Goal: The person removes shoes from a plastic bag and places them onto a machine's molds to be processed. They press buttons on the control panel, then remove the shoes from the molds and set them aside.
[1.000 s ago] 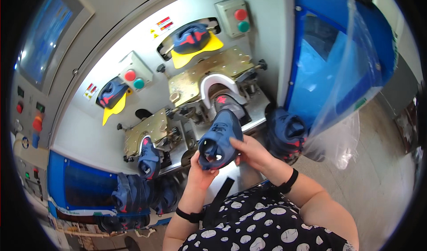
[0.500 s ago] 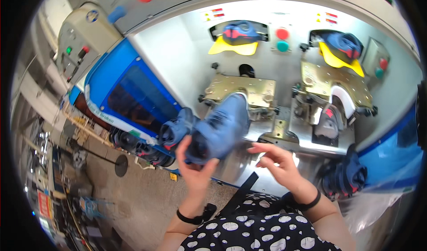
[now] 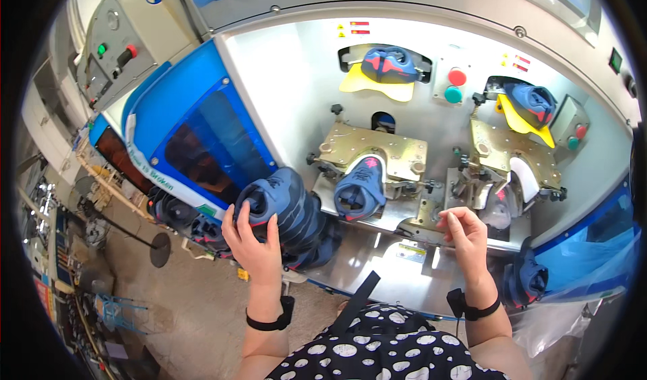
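My left hand has its fingers and thumb about the heel of a blue shoe upper, the top one of a stack at the left. Another blue shoe upper with a pink toe mark lies toe-first under the brass-coloured plate of the left station. In front of the right station hangs my right hand, fingers loosely bent, with nothing visible in it. A grey shoe upper with a pink mark is under that station's plate, beside a white curved pad.
On the machine's back wall two blue uppers sit over yellow flaps. Red and green buttons are between them. More uppers stand at the right, under clear plastic sheeting. A blue machine door borders the left stack.
My left hand has moved left from before the left station to the stacked upper. The right hand has moved right and slightly up. The upper under the left plate now shows plainly.
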`<move>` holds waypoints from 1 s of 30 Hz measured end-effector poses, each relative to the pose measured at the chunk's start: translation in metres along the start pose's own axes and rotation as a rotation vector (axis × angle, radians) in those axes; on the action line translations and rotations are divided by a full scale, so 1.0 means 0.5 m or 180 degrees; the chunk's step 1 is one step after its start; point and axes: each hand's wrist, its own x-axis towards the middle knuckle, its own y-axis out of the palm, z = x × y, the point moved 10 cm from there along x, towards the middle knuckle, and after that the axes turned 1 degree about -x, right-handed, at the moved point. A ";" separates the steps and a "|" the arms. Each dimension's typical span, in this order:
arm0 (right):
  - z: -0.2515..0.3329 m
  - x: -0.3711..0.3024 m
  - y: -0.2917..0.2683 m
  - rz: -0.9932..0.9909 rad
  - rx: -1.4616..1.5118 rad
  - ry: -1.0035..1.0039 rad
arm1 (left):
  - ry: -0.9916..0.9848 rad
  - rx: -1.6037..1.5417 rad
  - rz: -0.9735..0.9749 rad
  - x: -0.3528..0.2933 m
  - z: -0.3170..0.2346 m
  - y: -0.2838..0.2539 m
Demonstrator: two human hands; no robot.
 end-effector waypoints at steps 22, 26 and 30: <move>0.237 0.223 -0.647 -0.3629 -0.3558 -0.0240 | 0.0339 -0.0470 -0.0317 -0.067 0.011 -0.084; 0.329 0.191 -0.492 -0.3693 -0.3709 -0.1997 | 0.0469 -0.0922 -0.0235 -0.069 -0.026 -0.095; 0.317 0.291 -0.408 -0.1736 -0.3553 -0.1372 | 0.0751 -0.1732 0.0000 -0.067 -0.112 -0.060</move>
